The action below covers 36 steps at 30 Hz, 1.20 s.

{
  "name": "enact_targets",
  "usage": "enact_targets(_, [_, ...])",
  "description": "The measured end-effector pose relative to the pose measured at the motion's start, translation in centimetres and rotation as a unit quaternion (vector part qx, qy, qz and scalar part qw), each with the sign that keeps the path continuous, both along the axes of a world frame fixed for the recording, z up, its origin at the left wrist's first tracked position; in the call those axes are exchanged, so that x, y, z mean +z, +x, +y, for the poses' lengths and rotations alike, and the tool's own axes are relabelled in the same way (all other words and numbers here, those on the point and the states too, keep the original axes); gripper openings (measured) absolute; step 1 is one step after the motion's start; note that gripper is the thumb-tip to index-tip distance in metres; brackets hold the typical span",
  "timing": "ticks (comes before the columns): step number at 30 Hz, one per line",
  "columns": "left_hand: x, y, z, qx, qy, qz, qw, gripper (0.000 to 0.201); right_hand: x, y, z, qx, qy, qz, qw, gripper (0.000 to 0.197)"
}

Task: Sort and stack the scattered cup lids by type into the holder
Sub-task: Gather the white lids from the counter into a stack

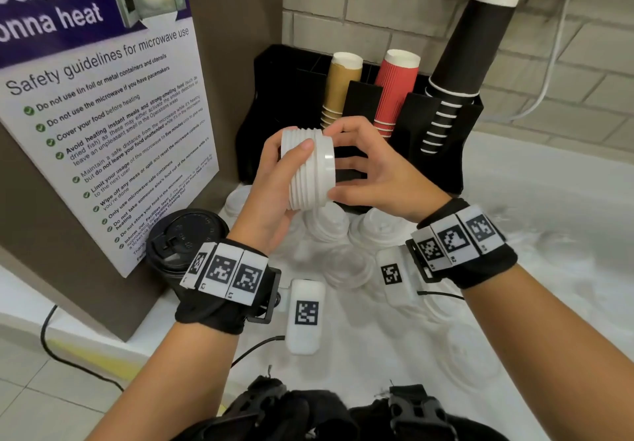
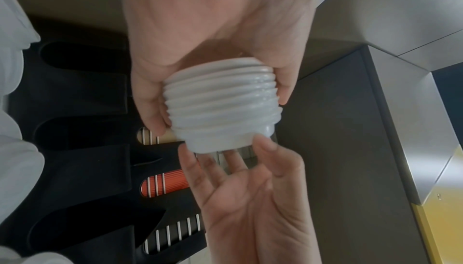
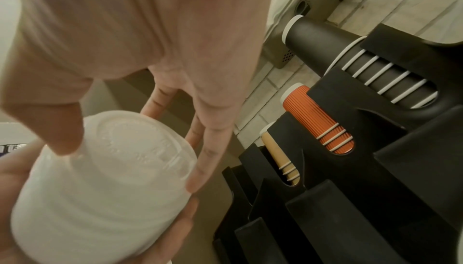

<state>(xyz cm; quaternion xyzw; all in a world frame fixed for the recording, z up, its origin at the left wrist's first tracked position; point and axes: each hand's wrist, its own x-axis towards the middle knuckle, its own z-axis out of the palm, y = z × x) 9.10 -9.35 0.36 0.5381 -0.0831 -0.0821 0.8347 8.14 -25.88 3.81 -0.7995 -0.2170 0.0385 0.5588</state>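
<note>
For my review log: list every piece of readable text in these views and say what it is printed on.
All on the poster, head view:
"eaters" and "onna heat", cut-off headline words.
"Safety guidelines for microwave use"
"Do not use tin foil or metal containers and utensils"
"Do not use the microwave if you have pacemakers"
"Cover your food before heating"
Lower bullets: too small to read fully.
Wristband tags: coded squares, tiny labels unreadable.
Black lid: embossing illegible.

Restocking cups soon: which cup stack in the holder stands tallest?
The black cup stack at the holder's right end; it rises above the red and tan stacks.
</note>
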Motion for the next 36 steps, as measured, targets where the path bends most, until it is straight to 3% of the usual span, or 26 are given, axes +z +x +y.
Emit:
enact_targets(7, [-0.1, 0.0, 0.5, 0.007, 0.005, -0.003, 1.0, 0.055, 0.0, 0.5, 0.5, 0.016, -0.004, -0.006, 1.0, 0.061])
enact_targets(10, [0.1, 0.4, 1.3, 0.041, -0.016, -0.01, 0.999, 0.05, -0.7, 1.9, 0.9, -0.031, 0.02, 0.042, 0.998, 0.041])
enact_targets(12, [0.3, 0.7, 1.8, 0.062, -0.037, -0.015, 0.997, 0.048, -1.7, 3.3, 1.4, -0.07, -0.092, 0.045, 0.992, 0.034])
enact_targets(14, [0.6, 0.9, 2.1, 0.069, -0.042, -0.023, 0.996, 0.051, -3.3, 4.7, 2.1, -0.034, -0.29, 0.016, 0.956, 0.034])
enact_targets(16, [0.9, 1.0, 2.3, 0.067, -0.039, -0.031, 0.996, 0.053, -5.0, 5.7, 3.0, 0.018, -0.455, 0.027, 0.89, 0.042])
enact_targets(18, [0.9, 1.0, 2.4, 0.064, -0.035, -0.036, 0.997, 0.052, -6.2, 6.2, 3.6, 0.036, -0.567, 0.046, 0.822, 0.047])
enact_targets(20, [0.7, 1.0, 2.6, 0.062, -0.034, -0.036, 0.997, 0.049, -6.8, 6.7, 3.8, 0.038, -0.628, 0.034, 0.777, 0.047])
enact_targets(24, [0.4, 1.1, 2.7, 0.062, -0.022, -0.038, 0.997, 0.044, -7.8, 8.1, 3.9, 0.027, -0.651, -0.011, 0.758, 0.07])
enact_targets(28, [0.4, 1.2, 2.9, 0.063, -0.024, -0.038, 0.997, 0.043, -8.8, 9.5, 4.1, 0.071, -0.662, 0.043, 0.745, 0.1])
enact_targets(36, [0.4, 1.1, 2.8, 0.066, -0.017, -0.034, 0.997, 0.045, -10.1, 10.7, 4.6, 0.07, -0.665, 0.045, 0.742, 0.09])
